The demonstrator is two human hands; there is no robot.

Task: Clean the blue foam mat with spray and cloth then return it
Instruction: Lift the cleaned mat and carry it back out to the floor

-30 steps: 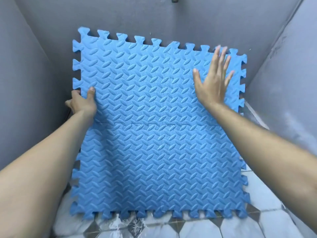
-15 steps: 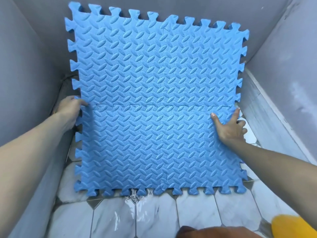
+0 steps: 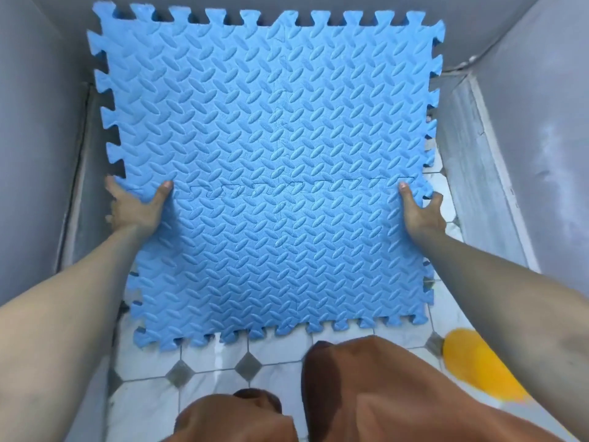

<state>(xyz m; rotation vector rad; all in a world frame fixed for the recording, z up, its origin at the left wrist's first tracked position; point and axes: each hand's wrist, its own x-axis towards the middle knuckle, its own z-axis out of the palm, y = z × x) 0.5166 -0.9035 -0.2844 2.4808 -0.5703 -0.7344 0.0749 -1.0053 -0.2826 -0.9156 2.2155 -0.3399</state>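
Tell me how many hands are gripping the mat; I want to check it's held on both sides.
2. The left hand grips the blue foam mat at its left edge, and the right hand grips its right edge, each with the thumb on the front face.

Your left hand (image 3: 137, 207) sits at nine o'clock, thumb laid flat on top and pointing toward twelve, the fingers wrapped out of sight round an edge, so it grips. Its bare forearm runs back toward seven o'clock. Your right hand (image 3: 420, 212) mirrors it at three o'clock: thumb on top pointing toward twelve, fingers curled under. That forearm stretches back toward four o'clock. Both wrists look straight, both arms reach well forward.
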